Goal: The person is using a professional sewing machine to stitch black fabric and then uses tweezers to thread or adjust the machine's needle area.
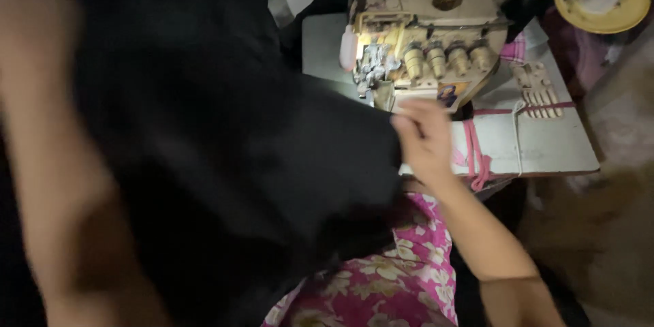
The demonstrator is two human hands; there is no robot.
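A large black cloth [218, 150] fills the left and middle of the view, spread over my lap and the table. My right hand [424, 139] pinches the cloth's right edge just in front of a worn cream overlock sewing machine [426, 34]. My left arm [58, 184] rises blurred along the left side, lifted with the cloth; its hand [27, 13] is near the top left corner, and I cannot make out its fingers. The machine's needle area [373, 71] is lit, a little above and left of my right hand.
The machine stands on a grey table [545, 143] with pink cord [477, 157] hanging over its front edge. A yellow round dish [603, 7] and a thread cone stand at the top right. Pink flowered fabric [395, 279] covers my lap.
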